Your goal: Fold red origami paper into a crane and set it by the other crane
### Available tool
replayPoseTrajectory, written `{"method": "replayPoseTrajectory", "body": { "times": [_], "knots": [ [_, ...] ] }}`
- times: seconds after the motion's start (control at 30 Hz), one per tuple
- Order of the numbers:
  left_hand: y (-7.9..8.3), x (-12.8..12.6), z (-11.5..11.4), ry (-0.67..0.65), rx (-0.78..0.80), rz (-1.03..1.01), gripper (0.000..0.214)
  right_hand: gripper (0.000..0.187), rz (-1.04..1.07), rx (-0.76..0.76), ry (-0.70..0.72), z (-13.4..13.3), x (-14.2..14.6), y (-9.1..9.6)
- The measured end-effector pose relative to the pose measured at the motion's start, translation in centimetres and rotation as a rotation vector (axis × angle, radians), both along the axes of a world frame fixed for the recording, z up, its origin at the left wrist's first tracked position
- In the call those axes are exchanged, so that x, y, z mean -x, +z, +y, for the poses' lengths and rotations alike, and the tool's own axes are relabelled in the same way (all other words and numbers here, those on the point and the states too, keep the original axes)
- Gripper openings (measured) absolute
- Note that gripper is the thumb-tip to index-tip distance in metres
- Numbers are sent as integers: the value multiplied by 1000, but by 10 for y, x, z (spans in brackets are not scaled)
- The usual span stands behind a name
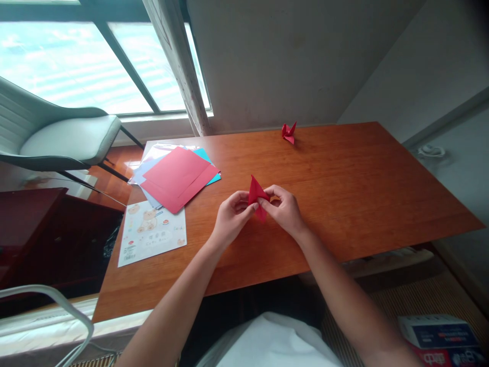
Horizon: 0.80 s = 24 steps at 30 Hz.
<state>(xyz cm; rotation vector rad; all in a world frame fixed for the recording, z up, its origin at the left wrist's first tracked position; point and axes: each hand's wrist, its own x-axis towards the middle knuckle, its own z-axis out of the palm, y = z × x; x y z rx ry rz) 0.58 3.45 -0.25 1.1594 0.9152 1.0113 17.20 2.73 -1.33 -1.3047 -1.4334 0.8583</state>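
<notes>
A partly folded piece of red paper (256,196) is held just above the wooden table (344,193), its point sticking up. My left hand (231,218) pinches its left side with thumb and fingers closed. From the right, my right hand (284,208) grips the same piece, fingers curled round its lower edge. A finished red paper crane (289,132) stands at the far edge of the table, well apart from both hands.
A stack of coloured sheets with red on top (178,176) lies at the table's left, with a printed paper packet (153,232) in front of it. A grey chair (61,137) stands by the window. Boxes (439,339) sit on the floor at lower right.
</notes>
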Motion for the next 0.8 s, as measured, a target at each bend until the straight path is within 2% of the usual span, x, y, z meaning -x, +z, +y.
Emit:
{"method": "replayPoseTrajectory", "body": {
  "times": [0.07, 0.2, 0.37, 0.47, 0.63, 0.8],
  "knots": [
    [-2, 0, 0, 9, 3, -17, 32, 17, 85, 16, 58, 0, 0, 2],
    [-2, 2, 2, 48, 67, -36, 31, 26, 268, 199, 244, -1, -2, 12],
    [2, 5, 2, 5, 209, -109, 30, 28, 367, 231, 327, -4, -3, 22],
    [3, 4, 2, 4, 243, -132, 30, 29, 494, 323, 396, -3, -3, 21],
    [1, 4, 3, 18, 228, -124, 31, 23, 472, 312, 220, 0, -3, 13],
    [-4, 7, 5, 35, 134, -40, 26, 22, 354, 214, 159, 2, -2, 5]
  ]
}}
